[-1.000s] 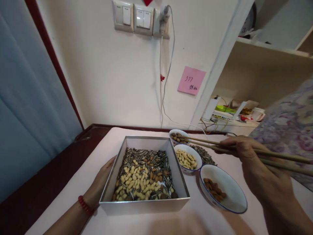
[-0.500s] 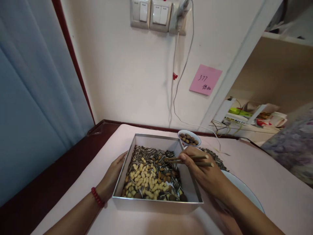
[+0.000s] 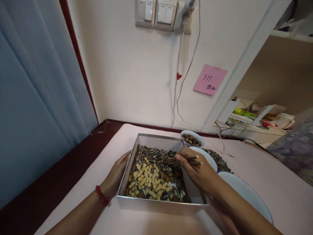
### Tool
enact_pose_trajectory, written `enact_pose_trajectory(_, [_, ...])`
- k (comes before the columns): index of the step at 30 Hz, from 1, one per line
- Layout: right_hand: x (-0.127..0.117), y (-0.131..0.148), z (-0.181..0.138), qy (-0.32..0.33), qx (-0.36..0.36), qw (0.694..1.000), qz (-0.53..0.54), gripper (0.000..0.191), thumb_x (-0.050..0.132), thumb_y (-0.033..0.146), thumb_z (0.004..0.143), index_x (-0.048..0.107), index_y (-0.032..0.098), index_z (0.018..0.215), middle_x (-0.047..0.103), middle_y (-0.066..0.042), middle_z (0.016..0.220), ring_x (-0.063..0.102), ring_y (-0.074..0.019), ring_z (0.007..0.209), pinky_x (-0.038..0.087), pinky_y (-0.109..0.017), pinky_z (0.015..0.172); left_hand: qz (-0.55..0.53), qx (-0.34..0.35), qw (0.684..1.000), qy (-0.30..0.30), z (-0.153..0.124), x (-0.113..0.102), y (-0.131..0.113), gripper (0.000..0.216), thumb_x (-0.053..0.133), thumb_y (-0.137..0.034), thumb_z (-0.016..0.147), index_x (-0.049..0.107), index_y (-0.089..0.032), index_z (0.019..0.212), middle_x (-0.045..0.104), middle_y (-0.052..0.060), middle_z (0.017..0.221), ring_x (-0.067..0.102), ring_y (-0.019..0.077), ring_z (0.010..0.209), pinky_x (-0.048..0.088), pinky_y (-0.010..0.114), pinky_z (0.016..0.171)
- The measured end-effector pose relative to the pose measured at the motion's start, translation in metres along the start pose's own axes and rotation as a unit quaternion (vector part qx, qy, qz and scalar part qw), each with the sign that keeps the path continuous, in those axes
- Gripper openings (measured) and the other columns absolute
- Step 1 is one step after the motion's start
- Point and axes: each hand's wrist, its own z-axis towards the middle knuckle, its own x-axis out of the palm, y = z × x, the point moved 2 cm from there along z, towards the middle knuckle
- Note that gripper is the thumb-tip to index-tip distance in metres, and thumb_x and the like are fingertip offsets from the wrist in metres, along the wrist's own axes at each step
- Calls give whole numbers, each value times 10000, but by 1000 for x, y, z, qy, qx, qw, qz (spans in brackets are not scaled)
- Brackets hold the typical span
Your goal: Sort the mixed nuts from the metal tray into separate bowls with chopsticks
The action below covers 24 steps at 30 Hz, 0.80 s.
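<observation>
Since a second ago the right hand [image 3: 201,173] has swung in from above the white bowls and now reaches over the right wall of the square grey cardboard box [image 3: 156,204], with the pair of thin brown wooden chopsticks [image 3: 188,160] brought down into it. Over the last half second the change is small: the hand sits a little lower and the sticks point further into the box.

The right hand's grip is clenched round the chopsticks, thumb and forefinger pinching them near their upper ends. Their tips lie over the mixed heap of striped sunflower seeds, pale peanuts and brown nuts [image 3: 154,176] in the box's right half; whether they pinch a piece cannot be told.

The left hand [image 3: 116,176] lies flat against the outside of the box's left wall, fingers loose and grasping nothing, a red bead bracelet [image 3: 101,195] on its wrist.

The box rests on the pale pink worktop [image 3: 269,182]. Just right of it stand a small white bowl of brown nuts [image 3: 192,138], a second white bowl [image 3: 207,156] partly behind the hand, and a large blue-rimmed white bowl [image 3: 246,195].
</observation>
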Motion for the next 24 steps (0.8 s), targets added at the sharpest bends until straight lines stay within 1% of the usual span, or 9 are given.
enact_pose_trajectory(3, [0, -1, -2, -15, 2, 1000, 3, 365, 389, 424, 1008, 523, 206, 747, 555, 1, 733, 508, -155, 695, 371, -292, 653, 4, 4, 1000, -7, -2, 2, -3, 493, 726, -309, 800, 618, -184, 1264, 778, 112, 1016, 758, 274, 815, 619, 364, 726])
enact_pose_trajectory(8, [-4, 0, -9, -44, 2, 999, 19, 369, 404, 416, 1004, 483, 210, 707, 518, 9, 703, 485, -152, 671, 371, -295, 633, 1, 5, 1000, -14, -4, 1, -3, 461, 721, -225, 784, 630, -186, 1235, 777, 89, 1032, 755, 254, 864, 614, 327, 756])
enact_pose_trajectory(11, [-14, 5, -18, -65, 5, 997, 30, 381, 402, 430, 1005, 497, 212, 707, 509, 11, 694, 493, -151, 664, 388, -299, 629, 6, -3, 1000, -8, -5, 1, -4, 485, 723, -215, 771, 625, -198, 1245, 778, 81, 1036, 752, 257, 879, 609, 332, 770])
enact_pose_trajectory(13, [-27, 8, -26, -89, 13, 995, 37, 372, 402, 435, 1007, 545, 214, 744, 542, 4, 728, 529, -154, 690, 416, -304, 650, 16, -1, 1000, -9, -6, 1, -6, 507, 736, -236, 758, 626, -195, 1251, 777, 85, 1039, 749, 265, 893, 606, 338, 776])
enact_pose_trajectory(14, [-36, 8, -31, -109, 13, 993, 41, 356, 412, 434, 1005, 582, 219, 779, 570, -1, 757, 555, -158, 717, 431, -306, 664, 21, 4, 1000, -12, -7, 2, -7, 515, 745, -256, 749, 630, -187, 1247, 777, 90, 1039, 747, 273, 905, 605, 341, 779])
enact_pose_trajectory(16, [-58, 5, -41, -177, 7, 983, 49, 306, 447, 421, 998, 649, 242, 854, 628, -7, 826, 604, -168, 792, 458, -310, 697, 30, 15, 999, -17, -9, 3, -11, 532, 770, -299, 720, 651, -166, 1221, 776, 105, 1040, 740, 292, 931, 603, 349, 784])
enact_pose_trajectory(18, [-82, -2, -53, -269, -3, 962, 53, 265, 485, 413, 986, 686, 270, 890, 660, -10, 872, 631, -178, 838, 480, -320, 726, 36, 20, 999, -22, -10, 5, -14, 549, 801, -328, 681, 672, -159, 1187, 774, 110, 1047, 732, 308, 953, 600, 355, 784])
enact_pose_trajectory(21, [-112, -22, -69, -383, 15, 922, 54, 267, 525, 450, 959, 699, 263, 882, 669, -24, 877, 659, -199, 802, 513, -372, 753, 46, 15, 998, -40, -10, 6, -18, 538, 833, -334, 633, 698, -169, 1127, 783, 91, 1017, 729, 317, 952, 598, 342, 759])
enact_pose_trajectory(24, [-128, -48, -79, -423, 84, 902, 27, 343, 532, 534, 929, 692, 235, 877, 672, -33, 845, 671, -206, 752, 537, -407, 759, 69, 7, 996, -49, -8, 2, -18, 516, 846, -325, 616, 708, -183, 1092, 795, 54, 967, 730, 307, 937, 591, 305, 725])
